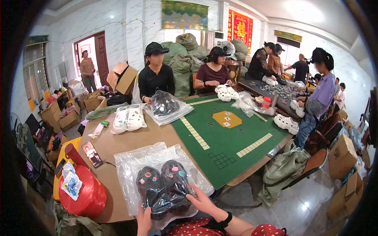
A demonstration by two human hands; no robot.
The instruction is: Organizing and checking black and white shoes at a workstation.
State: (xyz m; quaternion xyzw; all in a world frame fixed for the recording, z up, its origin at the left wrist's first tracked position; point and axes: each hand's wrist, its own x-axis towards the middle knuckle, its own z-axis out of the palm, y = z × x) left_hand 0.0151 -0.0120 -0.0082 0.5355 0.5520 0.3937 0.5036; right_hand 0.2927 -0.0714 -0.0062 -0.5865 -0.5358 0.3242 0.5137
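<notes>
The left hand and right hand are apart, each holding one side of the clear plastic bag with black clogs inside, at the near edge of the brown tabletop.

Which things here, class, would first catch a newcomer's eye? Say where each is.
The bright green mat spreads just right of the picture's middle. At the lower edge, the left hand and right hand hold bagged black shoes. A big red roll sits at lower left.
</notes>
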